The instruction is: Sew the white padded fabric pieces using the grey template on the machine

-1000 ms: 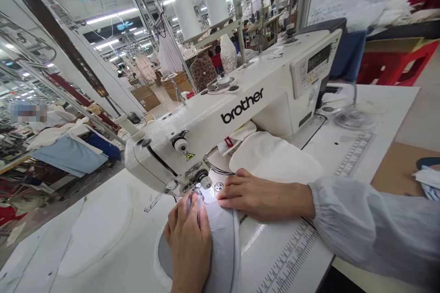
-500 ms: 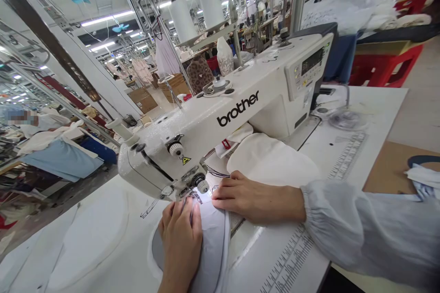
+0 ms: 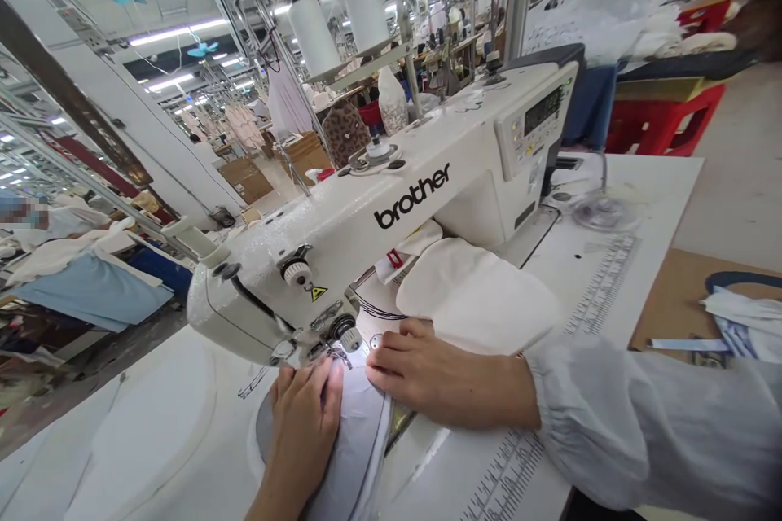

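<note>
My left hand (image 3: 299,431) lies on a grey fabric piece with a white edge (image 3: 351,456), its fingertips close under the presser foot (image 3: 333,354) of a white Brother industrial sewing machine (image 3: 379,212). My right hand (image 3: 440,378), in a pale grey sleeve, presses down flat just right of the foot, with its fingertips at the fabric edge. Behind that hand, a rounded cream fabric piece (image 3: 473,297) lies against the machine. The needle is hidden among the foot parts.
A white rounded fabric piece (image 3: 147,431) lies on the white table (image 3: 648,179) at left. A printed ruler (image 3: 602,285) runs along the table. Cardboard (image 3: 678,301) holds loose cloth (image 3: 742,317) at right. Thread cones (image 3: 314,37) stand above. A blurred co-worker (image 3: 24,216) sits far left.
The whole view has drifted as my head moved, with the machine sliding left in the picture. Both hands stay on the fabric beside the presser foot, with little change between them.
</note>
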Motion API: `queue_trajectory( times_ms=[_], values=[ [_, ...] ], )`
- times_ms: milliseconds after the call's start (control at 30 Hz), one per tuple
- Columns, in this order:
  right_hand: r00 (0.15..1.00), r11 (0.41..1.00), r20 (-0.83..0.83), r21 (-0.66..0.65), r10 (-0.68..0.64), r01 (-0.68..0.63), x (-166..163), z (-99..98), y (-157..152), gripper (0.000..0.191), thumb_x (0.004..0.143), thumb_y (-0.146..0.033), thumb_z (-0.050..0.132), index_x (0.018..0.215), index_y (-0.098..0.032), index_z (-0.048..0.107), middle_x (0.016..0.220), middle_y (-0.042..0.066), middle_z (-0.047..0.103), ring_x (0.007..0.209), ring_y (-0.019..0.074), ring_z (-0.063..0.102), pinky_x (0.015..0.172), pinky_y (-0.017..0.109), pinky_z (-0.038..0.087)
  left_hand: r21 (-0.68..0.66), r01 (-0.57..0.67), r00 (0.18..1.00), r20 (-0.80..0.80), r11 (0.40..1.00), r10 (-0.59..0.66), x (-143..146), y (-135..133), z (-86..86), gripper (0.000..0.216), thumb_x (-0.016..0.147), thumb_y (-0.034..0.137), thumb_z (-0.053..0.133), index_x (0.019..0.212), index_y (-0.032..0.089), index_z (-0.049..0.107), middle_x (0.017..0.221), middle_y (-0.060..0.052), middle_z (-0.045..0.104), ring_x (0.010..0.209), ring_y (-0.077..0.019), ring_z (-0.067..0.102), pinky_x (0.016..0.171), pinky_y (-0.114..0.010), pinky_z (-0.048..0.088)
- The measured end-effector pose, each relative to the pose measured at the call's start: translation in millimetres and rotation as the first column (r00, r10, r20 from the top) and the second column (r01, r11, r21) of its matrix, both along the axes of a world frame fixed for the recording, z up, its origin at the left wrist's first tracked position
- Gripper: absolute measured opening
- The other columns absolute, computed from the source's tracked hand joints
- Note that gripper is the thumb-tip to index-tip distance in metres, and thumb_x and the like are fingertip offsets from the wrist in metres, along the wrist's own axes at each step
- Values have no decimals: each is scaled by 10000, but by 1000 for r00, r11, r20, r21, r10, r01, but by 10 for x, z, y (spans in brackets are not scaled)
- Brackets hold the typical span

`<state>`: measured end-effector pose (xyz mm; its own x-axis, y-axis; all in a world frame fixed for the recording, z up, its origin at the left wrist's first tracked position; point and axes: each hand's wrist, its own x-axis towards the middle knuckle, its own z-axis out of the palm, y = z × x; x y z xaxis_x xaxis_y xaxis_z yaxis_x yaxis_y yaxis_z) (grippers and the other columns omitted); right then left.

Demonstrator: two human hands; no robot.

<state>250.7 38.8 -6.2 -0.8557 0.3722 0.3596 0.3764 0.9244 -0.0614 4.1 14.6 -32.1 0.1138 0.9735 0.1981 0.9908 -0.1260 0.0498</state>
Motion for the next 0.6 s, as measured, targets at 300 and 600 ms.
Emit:
queue_trajectory(
  times_ms=[300, 600],
  values=[
    [998, 992, -7, 107, -66, 66, -120, -53, -115, 217, 954, -67, 401, 1001, -68, 614, 860, 91, 575, 827, 225, 474, 753, 377, 336, -142, 132, 991, 13, 981, -132, -26, 104, 168, 435, 986, 414, 303, 738, 246, 618, 722, 5, 723, 720, -194, 654, 761, -351, 420],
    [997, 992, -29, 105, -71, 74, -119, -56, -147, 235, 939, -107, 446, 1111, -35, 589, 893, 107, 585, 816, 230, 462, 789, 402, 326, -65, 4, 998, -63, 998, -8, 10, 28, 122, 403, 951, 448, 364, 887, 257, 713, 795, -52, 748, 858, -286, 666, 798, -427, 429]
  ],
)
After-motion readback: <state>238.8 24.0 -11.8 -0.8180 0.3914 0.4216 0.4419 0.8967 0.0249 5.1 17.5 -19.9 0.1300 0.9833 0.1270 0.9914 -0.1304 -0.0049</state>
